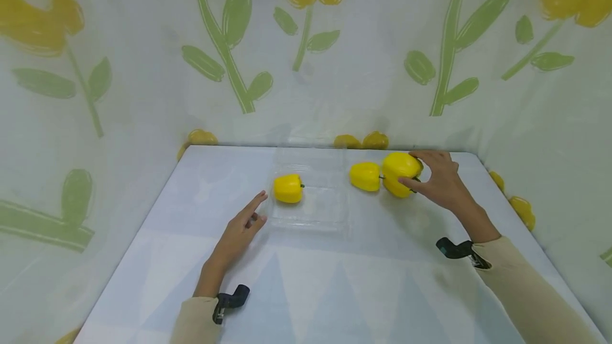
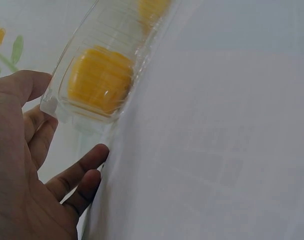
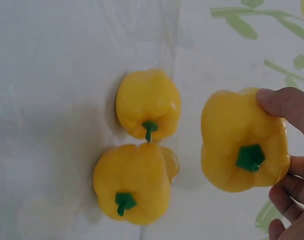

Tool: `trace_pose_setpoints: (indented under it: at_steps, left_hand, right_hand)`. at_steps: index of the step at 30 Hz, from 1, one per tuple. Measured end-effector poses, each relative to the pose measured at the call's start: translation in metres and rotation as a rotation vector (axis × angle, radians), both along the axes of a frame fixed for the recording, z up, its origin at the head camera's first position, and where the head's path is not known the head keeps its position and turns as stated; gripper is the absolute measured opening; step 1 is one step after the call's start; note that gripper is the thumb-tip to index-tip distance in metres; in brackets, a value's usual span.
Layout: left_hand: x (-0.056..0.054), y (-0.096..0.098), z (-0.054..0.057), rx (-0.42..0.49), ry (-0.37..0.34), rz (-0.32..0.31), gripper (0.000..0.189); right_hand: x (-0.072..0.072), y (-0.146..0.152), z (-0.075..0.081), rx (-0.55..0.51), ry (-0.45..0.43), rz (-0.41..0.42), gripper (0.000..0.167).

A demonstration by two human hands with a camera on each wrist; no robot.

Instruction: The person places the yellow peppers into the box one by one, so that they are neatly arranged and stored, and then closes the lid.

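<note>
My right hand holds a yellow bell pepper with a green stem, raised above the table, thumb and fingers on its sides. In the head view this pepper overlaps another yellow bell pepper on the table. A further pepper lies just left of them. Left of these is a clear plastic container with one yellow bell pepper in its left part. My left hand is at the container's left side, fingers spread and nearly straight, fingertips right by its edge.
The white table has a pale blue triangle pattern. A flower-printed curtain stands behind it and along both sides. The container's clear lid lies folded back toward the table's far edge.
</note>
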State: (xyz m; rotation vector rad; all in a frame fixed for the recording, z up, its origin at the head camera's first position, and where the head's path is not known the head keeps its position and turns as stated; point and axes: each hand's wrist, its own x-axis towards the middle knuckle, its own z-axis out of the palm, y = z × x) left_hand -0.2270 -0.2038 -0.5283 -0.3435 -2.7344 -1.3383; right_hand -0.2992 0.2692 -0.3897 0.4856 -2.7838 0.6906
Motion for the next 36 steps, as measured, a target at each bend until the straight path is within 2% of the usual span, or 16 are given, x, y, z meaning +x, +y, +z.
trace_pose_setpoints:
  at_steps: [10,21,36]
  left_hand:
    - [0.002,0.008,-0.002,0.007,-0.010,-0.006,0.056]
    - [0.001,0.008,0.001,0.010,-0.016,0.020,0.056]
    - [0.009,0.013,0.000,0.013,-0.029,0.020,0.056]
  right_hand:
    - [-0.003,-0.018,0.000,-0.012,-0.026,0.056,0.070]
    - [-0.011,-0.045,0.003,-0.027,-0.004,0.149,0.068]
    - [-0.013,-0.069,-0.010,-0.046,-0.021,0.227,0.069]
